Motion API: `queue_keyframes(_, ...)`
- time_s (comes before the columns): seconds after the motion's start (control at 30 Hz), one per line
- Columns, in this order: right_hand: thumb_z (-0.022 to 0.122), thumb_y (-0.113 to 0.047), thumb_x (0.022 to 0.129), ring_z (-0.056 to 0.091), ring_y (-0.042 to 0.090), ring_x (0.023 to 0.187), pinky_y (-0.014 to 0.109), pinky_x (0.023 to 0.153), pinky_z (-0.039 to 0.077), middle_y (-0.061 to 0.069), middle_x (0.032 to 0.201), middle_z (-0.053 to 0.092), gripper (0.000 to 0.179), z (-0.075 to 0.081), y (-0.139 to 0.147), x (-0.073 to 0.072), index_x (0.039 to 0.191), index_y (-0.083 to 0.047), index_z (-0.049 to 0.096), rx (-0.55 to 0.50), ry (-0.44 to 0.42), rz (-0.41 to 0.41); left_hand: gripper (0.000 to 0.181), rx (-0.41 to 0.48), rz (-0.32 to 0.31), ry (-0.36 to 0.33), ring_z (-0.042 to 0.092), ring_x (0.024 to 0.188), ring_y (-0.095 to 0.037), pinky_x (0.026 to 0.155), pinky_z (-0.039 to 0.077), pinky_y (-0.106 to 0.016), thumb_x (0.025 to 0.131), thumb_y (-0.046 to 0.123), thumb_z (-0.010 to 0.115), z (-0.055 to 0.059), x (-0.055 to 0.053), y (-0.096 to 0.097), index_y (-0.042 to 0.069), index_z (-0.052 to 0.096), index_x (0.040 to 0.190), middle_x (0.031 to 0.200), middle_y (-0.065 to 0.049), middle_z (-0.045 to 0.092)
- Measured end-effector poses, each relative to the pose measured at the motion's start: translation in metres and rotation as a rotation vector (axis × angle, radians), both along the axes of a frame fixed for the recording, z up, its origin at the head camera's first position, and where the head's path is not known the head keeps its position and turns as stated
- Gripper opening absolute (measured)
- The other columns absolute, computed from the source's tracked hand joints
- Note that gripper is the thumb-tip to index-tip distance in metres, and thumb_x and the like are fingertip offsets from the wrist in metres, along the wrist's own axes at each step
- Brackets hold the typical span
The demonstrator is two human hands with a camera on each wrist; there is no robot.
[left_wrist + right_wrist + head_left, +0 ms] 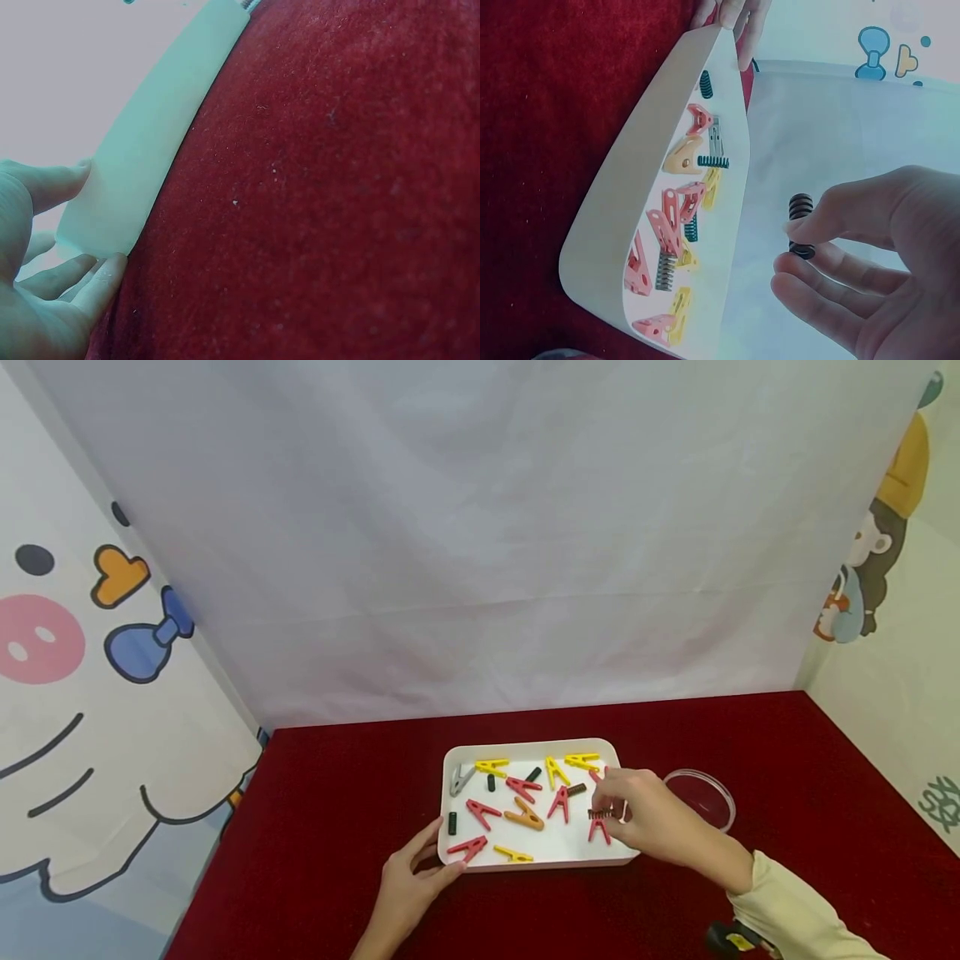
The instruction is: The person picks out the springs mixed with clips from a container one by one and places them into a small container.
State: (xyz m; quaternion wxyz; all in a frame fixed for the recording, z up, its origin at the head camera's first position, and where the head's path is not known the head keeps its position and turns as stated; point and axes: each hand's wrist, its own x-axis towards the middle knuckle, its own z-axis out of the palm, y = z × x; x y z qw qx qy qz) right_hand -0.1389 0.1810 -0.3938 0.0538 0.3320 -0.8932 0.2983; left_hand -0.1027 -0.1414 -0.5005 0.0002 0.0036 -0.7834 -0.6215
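Observation:
In the head view, a white tray (551,865) bears several red, yellow, orange and grey clothespins, such as an orange one (525,815). Dark coil springs, one of them green-black (452,823), lie among them. My left hand (406,887) holds the tray's front left corner, its thumb and fingers (103,287) spread around the wall. Over the tray's right part, my right hand (651,817) pinches a brown coil spring (801,204) between thumb and fingers. That spring is above the tray, near a red clothespin (599,833). My right hand partly hides another red clothespin.
Right of the tray, a round clear dish (731,806) sits on the dark red tabletop (330,827), partly behind my right hand. A white cloth (487,527) hangs at the back. Printed panels (172,718) stand at both sides.

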Motion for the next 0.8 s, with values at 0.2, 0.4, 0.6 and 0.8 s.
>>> queue_keyframes(0.2, 0.066, 0.013, 0.066, 0.052, 0.007, 0.063, 0.024, 0.052, 0.048, -0.007, 0.074, 0.057, 0.030, 0.002, 0.007, 0.002, 0.074, -0.016, 0.063, -0.019, 0.008, -0.005, 0.069, -0.003, 0.002, 0.002, 0.057, 0.109, -0.030, 0.078, 0.054, -0.027, 0.075, 0.015, 0.081, 0.001, 0.001, 0.000, 0.007, 0.051, 0.137, 0.133, -0.019, 0.051)
queue_keyframes(0.4, 0.066, 0.013, 0.066, 0.051, 0.007, 0.062, 0.021, 0.052, 0.046, -0.007, 0.075, 0.058, 0.028, 0.004, 0.013, 0.003, 0.075, -0.014, 0.065, -0.013, 0.033, -0.021, 0.070, -0.002, -0.003, -0.003, 0.057, 0.110, -0.030, 0.078, 0.054, -0.028, 0.075, 0.015, 0.081, 0.001, 0.001, 0.000, 0.007, 0.049, 0.138, 0.135, -0.019, 0.050)
queue_keyframes(0.6, 0.065, 0.013, 0.066, 0.050, 0.006, 0.062, 0.022, 0.051, 0.047, -0.008, 0.074, 0.057, 0.028, 0.005, 0.020, 0.003, 0.076, -0.013, 0.065, -0.020, 0.055, -0.025, 0.071, 0.006, -0.006, 0.000, 0.056, 0.110, -0.030, 0.078, 0.054, -0.028, 0.075, 0.015, 0.081, 0.000, 0.001, 0.000, 0.006, 0.049, 0.138, 0.135, -0.018, 0.049)
queue_keyframes(0.8, 0.069, 0.013, 0.064, 0.051, 0.007, 0.062, 0.023, 0.051, 0.048, -0.007, 0.072, 0.056, 0.027, 0.007, 0.027, 0.003, 0.076, -0.012, 0.066, -0.007, 0.073, -0.045, 0.070, 0.010, -0.004, 0.007, 0.056, 0.110, -0.030, 0.079, 0.054, -0.027, 0.075, 0.015, 0.081, 0.000, 0.000, 0.000, 0.006, 0.049, 0.137, 0.135, -0.018, 0.050)
